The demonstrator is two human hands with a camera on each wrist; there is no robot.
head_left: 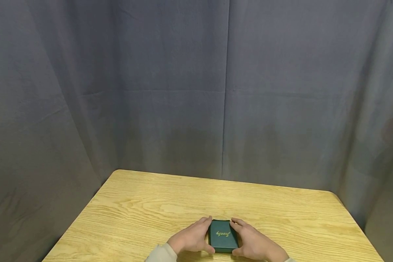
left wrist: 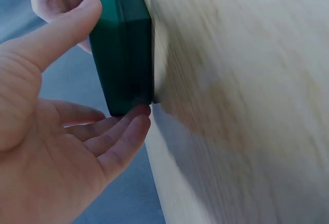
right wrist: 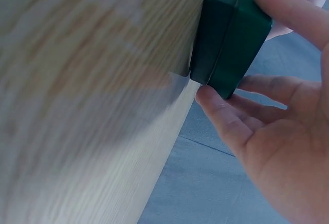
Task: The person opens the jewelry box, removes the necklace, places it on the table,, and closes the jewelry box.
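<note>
A small dark green jewelry box (head_left: 224, 241) lies on the wooden table near its front, with gold "Jewelry" lettering upside down to the head view. My left hand (head_left: 194, 236) holds it from the left side, thumb at the near end and fingers at the far end. On the right side my right hand (head_left: 254, 241) grips it in the same way. In the left wrist view, fingertips touch the end of the green box (left wrist: 121, 54). The right wrist view shows fingers against the box (right wrist: 231, 39) too. A seam runs along its side, and the lid looks closed.
The light wood-grain table (head_left: 134, 203) has rounded far corners. Grey-blue curtains (head_left: 170, 91) hang behind it and along both sides. A vertical seam runs down the back curtain.
</note>
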